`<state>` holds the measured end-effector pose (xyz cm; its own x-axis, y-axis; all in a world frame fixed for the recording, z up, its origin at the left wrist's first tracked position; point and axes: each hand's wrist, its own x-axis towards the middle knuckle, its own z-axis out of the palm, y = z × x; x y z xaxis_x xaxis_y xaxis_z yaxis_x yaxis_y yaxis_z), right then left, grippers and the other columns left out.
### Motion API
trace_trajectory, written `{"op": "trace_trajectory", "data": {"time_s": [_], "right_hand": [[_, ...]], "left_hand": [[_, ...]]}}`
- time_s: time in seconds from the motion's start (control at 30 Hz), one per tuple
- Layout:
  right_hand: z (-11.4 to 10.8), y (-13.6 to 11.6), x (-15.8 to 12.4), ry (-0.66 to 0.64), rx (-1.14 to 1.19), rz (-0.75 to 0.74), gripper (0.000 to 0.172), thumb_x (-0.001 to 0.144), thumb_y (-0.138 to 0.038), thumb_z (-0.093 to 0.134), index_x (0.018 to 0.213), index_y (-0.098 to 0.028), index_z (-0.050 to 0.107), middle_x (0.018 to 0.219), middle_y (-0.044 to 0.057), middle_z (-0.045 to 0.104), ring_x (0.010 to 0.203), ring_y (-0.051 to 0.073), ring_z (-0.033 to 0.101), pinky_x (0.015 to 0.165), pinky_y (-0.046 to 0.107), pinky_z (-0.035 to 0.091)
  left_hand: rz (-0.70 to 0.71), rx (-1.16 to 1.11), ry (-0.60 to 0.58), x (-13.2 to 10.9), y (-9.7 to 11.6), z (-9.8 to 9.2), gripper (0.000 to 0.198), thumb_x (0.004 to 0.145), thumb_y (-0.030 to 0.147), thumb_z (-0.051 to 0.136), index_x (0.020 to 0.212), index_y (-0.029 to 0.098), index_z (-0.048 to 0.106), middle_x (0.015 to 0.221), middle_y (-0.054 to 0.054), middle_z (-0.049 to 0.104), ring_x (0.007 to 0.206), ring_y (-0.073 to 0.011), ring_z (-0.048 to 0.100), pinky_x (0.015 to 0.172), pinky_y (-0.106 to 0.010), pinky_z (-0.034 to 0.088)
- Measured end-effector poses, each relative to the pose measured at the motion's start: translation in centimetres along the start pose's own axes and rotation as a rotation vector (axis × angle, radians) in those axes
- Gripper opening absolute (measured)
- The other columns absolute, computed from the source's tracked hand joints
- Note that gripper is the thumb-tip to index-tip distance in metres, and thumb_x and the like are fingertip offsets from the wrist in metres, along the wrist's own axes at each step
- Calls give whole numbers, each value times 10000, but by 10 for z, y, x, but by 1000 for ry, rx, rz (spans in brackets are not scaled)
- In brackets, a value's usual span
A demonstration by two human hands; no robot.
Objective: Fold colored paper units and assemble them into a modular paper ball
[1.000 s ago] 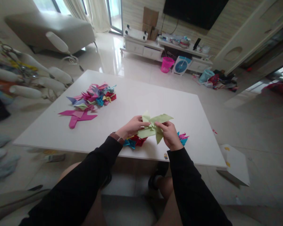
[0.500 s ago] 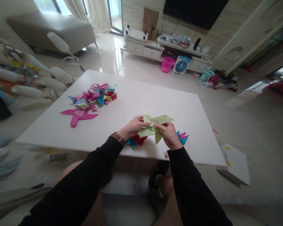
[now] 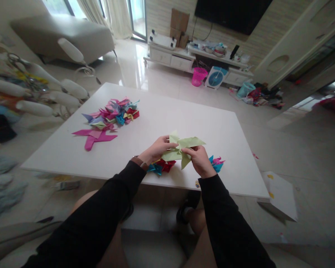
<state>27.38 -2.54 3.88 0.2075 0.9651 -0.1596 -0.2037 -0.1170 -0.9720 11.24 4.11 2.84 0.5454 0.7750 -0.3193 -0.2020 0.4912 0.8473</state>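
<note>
A light green folded paper pinwheel (image 3: 192,142) with several pointed arms is held above the white table (image 3: 167,115). My left hand (image 3: 159,148) pinches its left side, thumb near the middle. From the right, my right hand (image 3: 200,160) grips it with the thumb pressed close to the centre. Below the paper lie red folded paper (image 3: 167,166) and blue folded paper (image 3: 155,169), partly covered by my left hand and the green piece. Just right of my right hand sits a blue and pink folded paper piece (image 3: 217,163).
At the table's left lies a pile of colourful folded paper (image 3: 111,113), with a large magenta folded piece (image 3: 93,138) in front. A white box (image 3: 281,195) stands on the floor by the right edge. Lamp arms (image 3: 72,89) reach near the table's left side.
The green paper is tilted slightly differently, its lower point shifted a little up and left. Both hands keep their hold on it. The view has shifted slightly.
</note>
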Motion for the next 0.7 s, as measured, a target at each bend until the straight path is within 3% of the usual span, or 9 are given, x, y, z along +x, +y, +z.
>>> {"op": "trace_trajectory", "data": {"time_s": [0.27,0.47,0.7], "right_hand": [[-2,3,2,45,-45,-42,339,581,-199,807,916,-177,763,970,52,800,912,240,724,868,361,557],[0,0,0,-26,-64,-65,339,635,-211,787,973,-187,769,1093,66,790,1039,260,724,953,379,552],[1,-1,0,-14,-90,-55,360,634,-244,806,985,-179,769,1085,72,793,1037,267,727,942,375,560]], "left_hand": [[1,-12,-81,-1,0,-2,481,610,186,901,1029,127,673,938,-89,756,719,-157,695,697,-291,563],[29,10,-79,-1,0,1,463,576,214,927,945,98,674,863,-78,739,697,-160,690,699,-295,554],[44,9,-104,-1,-2,-2,467,602,215,926,983,93,685,919,-105,750,738,-172,702,740,-312,568]]}}
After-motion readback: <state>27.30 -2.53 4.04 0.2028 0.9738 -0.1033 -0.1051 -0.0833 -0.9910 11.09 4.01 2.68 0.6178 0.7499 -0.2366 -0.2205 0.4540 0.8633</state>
